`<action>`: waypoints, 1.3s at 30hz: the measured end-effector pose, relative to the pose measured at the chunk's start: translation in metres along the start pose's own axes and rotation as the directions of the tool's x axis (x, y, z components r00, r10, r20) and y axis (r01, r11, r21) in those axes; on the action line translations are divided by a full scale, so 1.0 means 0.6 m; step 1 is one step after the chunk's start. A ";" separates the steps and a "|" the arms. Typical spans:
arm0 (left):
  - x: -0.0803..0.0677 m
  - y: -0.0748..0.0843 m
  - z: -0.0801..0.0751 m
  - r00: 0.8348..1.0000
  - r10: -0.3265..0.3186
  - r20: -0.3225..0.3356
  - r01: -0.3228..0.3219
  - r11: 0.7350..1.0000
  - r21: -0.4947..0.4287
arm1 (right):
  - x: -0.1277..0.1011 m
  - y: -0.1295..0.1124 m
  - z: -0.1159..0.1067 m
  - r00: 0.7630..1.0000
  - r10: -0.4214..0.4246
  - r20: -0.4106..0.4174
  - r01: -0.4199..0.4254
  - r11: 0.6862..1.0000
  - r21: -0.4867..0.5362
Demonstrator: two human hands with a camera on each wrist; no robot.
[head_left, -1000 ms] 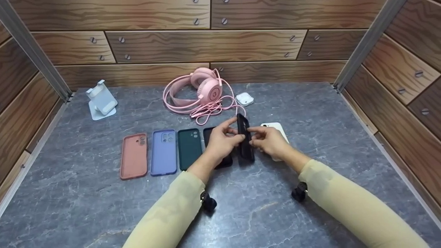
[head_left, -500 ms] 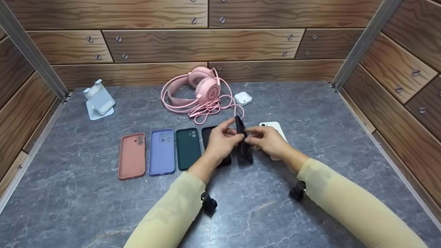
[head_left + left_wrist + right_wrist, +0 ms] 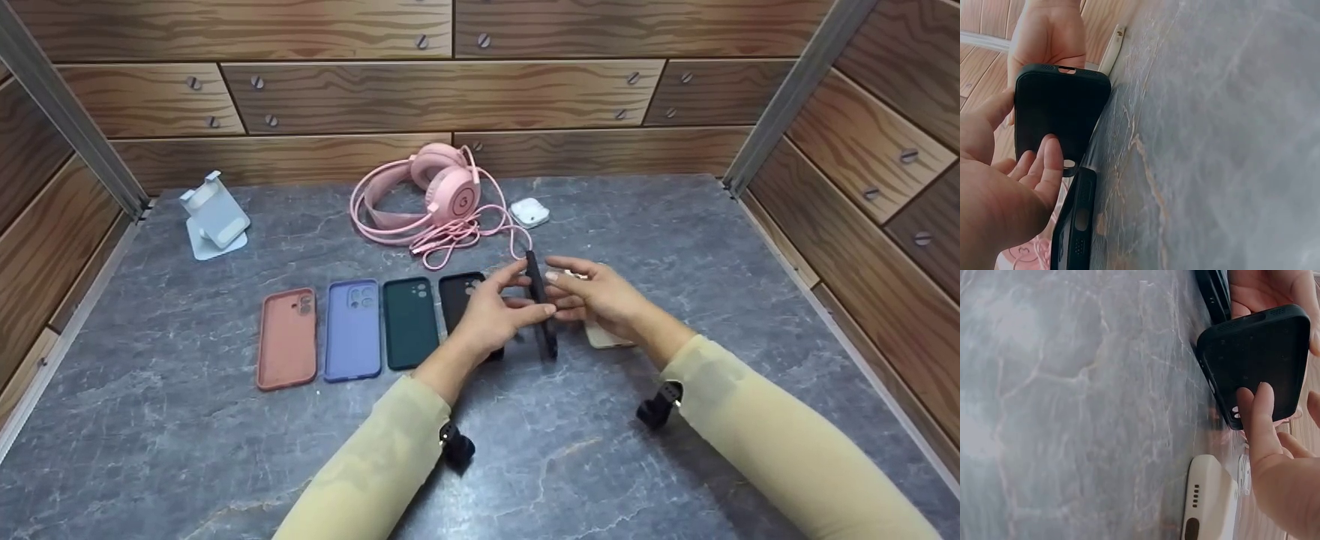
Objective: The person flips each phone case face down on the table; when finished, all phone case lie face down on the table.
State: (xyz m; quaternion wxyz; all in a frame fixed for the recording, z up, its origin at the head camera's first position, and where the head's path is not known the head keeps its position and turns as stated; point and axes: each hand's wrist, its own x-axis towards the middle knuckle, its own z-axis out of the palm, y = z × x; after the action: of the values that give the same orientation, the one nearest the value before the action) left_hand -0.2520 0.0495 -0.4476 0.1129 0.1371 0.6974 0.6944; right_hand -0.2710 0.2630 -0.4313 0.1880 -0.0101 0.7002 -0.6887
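My left hand (image 3: 491,315) holds a black phone case (image 3: 1061,107) on its edge, thumb on one long side and fingers against the outer back. The hollow inside faces my right hand (image 3: 611,296). In the right wrist view, two extended right fingers overlap the inside of the case, near the camera cutout. A cream phone case (image 3: 1207,500) lies under the right hand, partly hidden from the head view. Another black phone case (image 3: 454,292) lies beneath the left wrist, partly covered. To its left are a dark green case (image 3: 410,326), a lavender case (image 3: 352,334) and a dusty pink case (image 3: 287,341).
Behind the hands lies a pink headset (image 3: 454,195) with its cable bunched up. Beside it is a small white square item (image 3: 530,213). A pale blue phone stand (image 3: 216,217) is at the back left. Wood-patterned walls (image 3: 442,97) border the grey marbled table (image 3: 187,457).
The held black case has turned and shifted slightly right, now nearly edge-on in the head view. The right fingers have let go of its edge and spread, and that hand moved right.
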 end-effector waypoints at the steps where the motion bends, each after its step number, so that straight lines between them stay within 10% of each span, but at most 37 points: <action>1: 0.000 0.000 0.001 1.000 -0.004 0.008 0.004 1.000 0.001 | -0.001 -0.001 -0.002 1.000 0.001 0.004 -0.001 1.000 0.014; 39: 0.008 -0.003 0.030 0.995 0.028 0.101 -0.041 0.991 0.131 | -0.012 -0.022 -0.020 1.000 0.011 0.014 -0.011 0.999 -0.052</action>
State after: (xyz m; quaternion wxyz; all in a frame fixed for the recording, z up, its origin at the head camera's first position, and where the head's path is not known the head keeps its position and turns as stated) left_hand -0.2503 0.0683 -0.4495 0.1258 0.1904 0.7331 0.6407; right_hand -0.2711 0.2758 -0.4170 0.1965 -0.0161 0.7164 -0.6693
